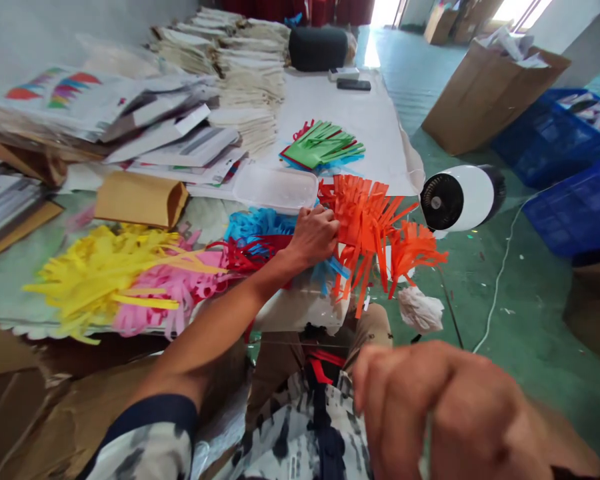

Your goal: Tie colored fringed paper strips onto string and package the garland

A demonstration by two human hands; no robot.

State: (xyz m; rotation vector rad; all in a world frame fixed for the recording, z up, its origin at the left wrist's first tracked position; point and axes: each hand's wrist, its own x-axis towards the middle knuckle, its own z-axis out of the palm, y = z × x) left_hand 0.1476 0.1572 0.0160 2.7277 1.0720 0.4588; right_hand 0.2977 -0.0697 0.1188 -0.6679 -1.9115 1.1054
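Observation:
My left hand [314, 235] is closed at the left edge of an orange tissue-paper fringe [363, 217], whose cut strips hang over the table's front edge. Blue fringe [260, 223] and dark red fringe [260, 252] lie beside and under that wrist. My right hand [440, 407] is raised close to the camera, blurred, with its fingers curled together; what they hold, if anything, is hidden. Farther back, green fringed sheets [320, 145] rest on the white tabletop. Yellow fringe [105, 273] and pink fringe [175, 293] are heaped at the left.
A clear plastic tray [275, 188] sits behind the blue fringe. Brown paper packaging [137, 199] and stacked packets [190, 147] cover the left side. At right, a white fan [465, 198], a carton [485, 97] and blue crates [580, 207] stand near a cable [505, 273].

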